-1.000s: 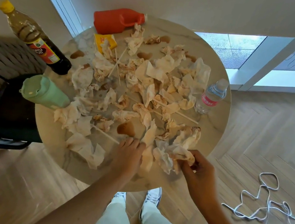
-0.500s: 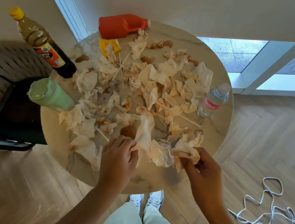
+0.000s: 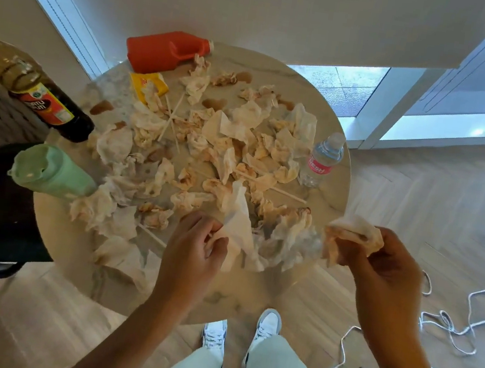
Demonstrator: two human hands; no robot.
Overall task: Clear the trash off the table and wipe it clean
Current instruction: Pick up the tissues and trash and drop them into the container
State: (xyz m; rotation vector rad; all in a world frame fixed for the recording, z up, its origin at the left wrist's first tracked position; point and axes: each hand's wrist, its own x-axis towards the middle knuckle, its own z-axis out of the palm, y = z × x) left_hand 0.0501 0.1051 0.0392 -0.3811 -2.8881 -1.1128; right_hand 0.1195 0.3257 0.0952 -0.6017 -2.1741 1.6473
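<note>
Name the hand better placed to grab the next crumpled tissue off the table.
Left, probably. The left hand is over the table beside loose crumpled tissues, pinching only one white tissue. The right hand is beyond the edge, gripping a wad.

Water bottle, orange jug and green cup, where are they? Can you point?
Water bottle (image 3: 320, 163), head view, on its pink label.
Orange jug (image 3: 163, 51), head view, on its side, mid-body.
Green cup (image 3: 59, 172), head view, on its side wall.

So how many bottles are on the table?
4: an orange jug lying at the far edge, a dark sauce bottle far left, a green bottle at the left edge, a water bottle standing right.
</note>
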